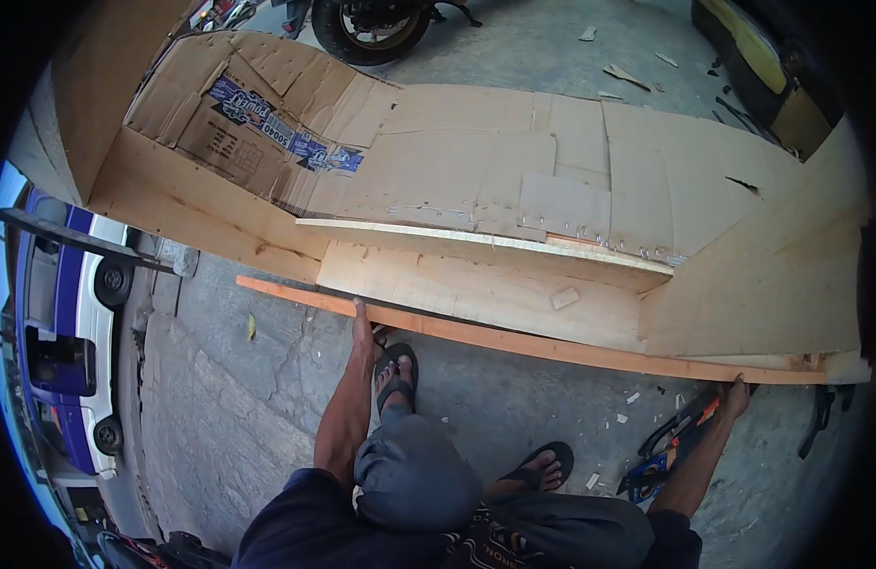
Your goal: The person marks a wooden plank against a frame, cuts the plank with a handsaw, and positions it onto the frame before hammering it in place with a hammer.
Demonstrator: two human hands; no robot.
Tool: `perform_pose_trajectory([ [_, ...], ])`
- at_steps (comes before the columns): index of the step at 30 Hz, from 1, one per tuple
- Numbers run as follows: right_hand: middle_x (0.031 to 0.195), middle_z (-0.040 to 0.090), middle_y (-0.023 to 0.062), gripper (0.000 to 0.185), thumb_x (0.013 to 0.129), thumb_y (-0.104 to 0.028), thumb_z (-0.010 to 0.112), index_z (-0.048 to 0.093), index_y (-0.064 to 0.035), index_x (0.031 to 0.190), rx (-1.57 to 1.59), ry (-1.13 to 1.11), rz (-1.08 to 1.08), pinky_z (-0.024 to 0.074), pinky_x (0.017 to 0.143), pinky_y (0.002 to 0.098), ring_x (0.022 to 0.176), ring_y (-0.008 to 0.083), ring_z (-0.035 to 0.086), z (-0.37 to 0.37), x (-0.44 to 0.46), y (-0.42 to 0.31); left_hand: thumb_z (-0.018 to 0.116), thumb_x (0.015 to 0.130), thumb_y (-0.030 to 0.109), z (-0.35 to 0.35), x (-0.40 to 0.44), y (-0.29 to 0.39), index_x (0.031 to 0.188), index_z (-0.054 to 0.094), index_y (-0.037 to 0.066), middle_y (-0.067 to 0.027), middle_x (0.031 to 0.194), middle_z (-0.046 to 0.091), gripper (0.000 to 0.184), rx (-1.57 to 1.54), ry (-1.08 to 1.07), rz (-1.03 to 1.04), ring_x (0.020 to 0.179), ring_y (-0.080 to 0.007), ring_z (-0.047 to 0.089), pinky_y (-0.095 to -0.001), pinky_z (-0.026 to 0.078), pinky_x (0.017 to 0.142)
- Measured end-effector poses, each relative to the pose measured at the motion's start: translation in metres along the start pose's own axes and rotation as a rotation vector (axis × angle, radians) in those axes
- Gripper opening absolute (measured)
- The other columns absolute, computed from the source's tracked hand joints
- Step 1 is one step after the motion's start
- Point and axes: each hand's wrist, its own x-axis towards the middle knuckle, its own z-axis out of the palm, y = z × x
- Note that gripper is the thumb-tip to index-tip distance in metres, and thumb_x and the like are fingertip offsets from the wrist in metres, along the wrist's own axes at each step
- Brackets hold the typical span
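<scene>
A long, narrow wooden strip (533,343) runs along the front edge of a large wooden frame (438,284) lined with cardboard (457,161). My left hand (363,321) is closed around the strip toward its left end, with the thumb on top. Further along, close to the strip's right end, my right hand (736,396) grips it from below. The strip's left end sticks out past the frame's lower board, and a thin dark gap shows between strip and frame there. My fingers under the strip are mostly hidden.
Tools with blue and orange parts (651,469) lie on the concrete floor by my right arm. Wood scraps are scattered about. Side panels (770,256) rise at the frame's right and left. A motorcycle wheel (371,28) stands behind; a purple and white van (68,332) is at left.
</scene>
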Motion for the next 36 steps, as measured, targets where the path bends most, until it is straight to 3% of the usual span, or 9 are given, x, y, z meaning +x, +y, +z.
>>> perform_pose_trajectory([
  [2, 0.130, 0.060, 0.0195, 0.048, 0.102, -0.017, 0.060, 0.048, 0.0053, 0.143, 0.029, 0.011, 0.063, 0.0636, 0.087, 0.0514, 0.114, 0.0366, 0.065, -0.002, -0.003, -0.006, 0.052, 0.099, 0.062, 0.015, 0.029, 0.002, 0.116, 0.058, 0.009, -0.0112, 0.102, 0.063, 0.056, 0.216, -0.235, 0.089, 0.079, -0.0220, 0.064, -0.0314, 0.032, 0.050],
  [6, 0.128, 0.061, 0.0204, 0.045, 0.103, -0.019, 0.057, 0.051, 0.0057, 0.140, -0.001, -0.001, 0.030, 0.0645, 0.085, 0.0481, 0.111, 0.0360, 0.066, 0.003, -0.020, -0.005, 0.052, 0.099, 0.061, 0.018, 0.067, -0.010, 0.116, 0.058, 0.011, -0.0049, 0.092, 0.060, 0.054, 0.310, -0.004, 0.116, 0.070, -0.0176, 0.055, -0.0309, 0.032, 0.051],
  [8, 0.125, 0.061, 0.0187, 0.042, 0.104, -0.020, 0.055, 0.053, 0.0045, 0.139, -0.041, -0.044, -0.063, 0.0639, 0.084, 0.0428, 0.110, 0.0323, 0.066, 0.004, -0.042, -0.014, 0.046, 0.101, 0.062, 0.014, 0.064, -0.009, 0.120, 0.059, 0.011, -0.0073, 0.100, 0.065, 0.055, 0.269, -0.241, 0.086, 0.079, -0.0200, 0.063, -0.0313, 0.036, 0.051],
  [11, 0.124, 0.062, 0.0181, 0.044, 0.103, -0.019, 0.058, 0.052, 0.0040, 0.140, -0.046, 0.044, -0.040, 0.0639, 0.086, 0.0444, 0.109, 0.0312, 0.067, 0.011, -0.059, -0.027, 0.042, 0.102, 0.065, 0.011, 0.078, -0.013, 0.133, 0.056, 0.012, -0.0082, 0.117, 0.067, 0.063, 0.172, -0.394, 0.108, 0.098, -0.0247, 0.067, -0.0368, 0.057, 0.078],
  [21, 0.128, 0.065, 0.0188, 0.049, 0.097, -0.026, 0.066, 0.059, 0.0024, 0.137, -0.171, 0.196, -0.060, 0.0617, 0.081, 0.0406, 0.102, 0.0288, 0.070, 0.013, -0.047, -0.009, 0.049, 0.101, 0.062, 0.017, 0.068, -0.012, 0.138, 0.052, 0.008, -0.0112, 0.125, 0.063, 0.065, 0.134, -0.341, 0.156, 0.107, -0.0281, 0.065, -0.0411, 0.058, 0.086],
  [26, 0.121, 0.069, 0.0142, 0.050, 0.098, -0.029, 0.065, 0.058, -0.0047, 0.141, -0.392, 0.270, -0.018, 0.0624, 0.075, 0.0385, 0.100, 0.0264, 0.070, 0.025, -0.076, -0.039, 0.062, 0.093, 0.059, 0.020, 0.158, -0.020, 0.144, 0.040, -0.003, -0.0191, 0.135, 0.058, 0.083, 0.482, 0.100, 0.427, 0.115, -0.0376, 0.061, -0.0526, 0.052, 0.093],
  [27, 0.121, 0.069, 0.0142, 0.050, 0.098, -0.029, 0.065, 0.058, -0.0047, 0.141, -0.392, 0.274, -0.018, 0.0624, 0.075, 0.0385, 0.100, 0.0264, 0.070, 0.028, -0.079, -0.043, 0.066, 0.088, 0.055, 0.031, 0.115, -0.019, 0.152, 0.010, -0.001, -0.0266, 0.139, 0.048, 0.102, 0.306, 0.288, 0.251, 0.113, -0.0412, 0.061, -0.0553, 0.057, 0.090],
  [33, 0.109, 0.074, 0.0210, 0.043, 0.095, -0.033, 0.065, 0.069, -0.0055, 0.128, -0.471, 0.381, -0.129, 0.0582, 0.076, 0.0391, 0.098, 0.0264, 0.072, 0.021, -0.050, -0.010, 0.072, 0.082, 0.054, 0.056, 0.009, -0.013, 0.152, 0.003, 0.002, -0.0257, 0.143, 0.044, 0.111, 0.110, 0.206, 0.226, 0.119, -0.0383, 0.056, -0.0544, 0.052, 0.095],
  [36, 0.106, 0.073, 0.0164, 0.046, 0.098, -0.033, 0.063, 0.064, -0.0071, 0.135, -0.453, 0.338, -0.138, 0.0592, 0.074, 0.0404, 0.094, 0.0245, 0.071, 0.020, -0.055, -0.014, 0.074, 0.077, 0.058, 0.054, 0.065, -0.022, 0.151, 0.009, 0.005, -0.0227, 0.143, 0.044, 0.112, 0.129, 0.395, 0.203, 0.121, -0.0375, 0.053, -0.0524, 0.048, 0.098],
])
